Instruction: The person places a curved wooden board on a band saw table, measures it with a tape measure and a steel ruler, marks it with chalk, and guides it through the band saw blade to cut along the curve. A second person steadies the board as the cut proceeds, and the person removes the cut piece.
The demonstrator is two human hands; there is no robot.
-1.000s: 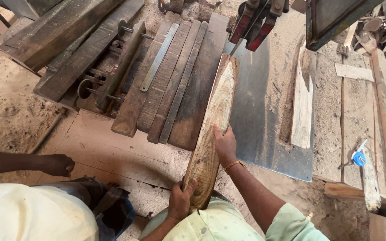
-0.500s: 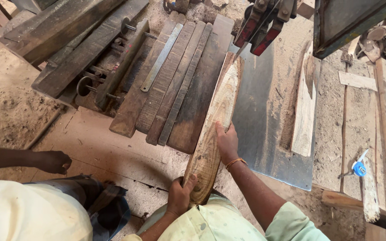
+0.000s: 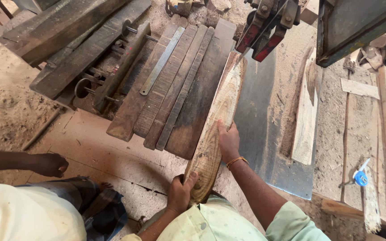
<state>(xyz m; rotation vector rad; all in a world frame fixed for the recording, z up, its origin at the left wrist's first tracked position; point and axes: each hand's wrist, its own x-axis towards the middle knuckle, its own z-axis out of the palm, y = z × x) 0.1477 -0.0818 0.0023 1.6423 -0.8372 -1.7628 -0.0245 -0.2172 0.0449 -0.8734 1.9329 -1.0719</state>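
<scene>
A plank [image 3: 215, 129] lies lengthwise on the surface [image 3: 264, 147], its far end just under the saw guide [image 3: 266, 27] and its near end over the surface's near edge. The left hand [image 3: 180, 193] holds that near end; the right hand [image 3: 228, 142] rests on the plank's right edge, further along. Left of the plank, touching it, a row of boards [image 3: 175, 89] lies side by side — a flat bar [image 3: 161, 61] on top of them. Further left sit heavy beams [image 3: 68, 49]. Right of the plank, well apart, an offcut [image 3: 305, 120] lies on the surface. At far left, another person's hand [image 3: 50, 164] hangs above the floor [image 3: 5, 107].
</scene>
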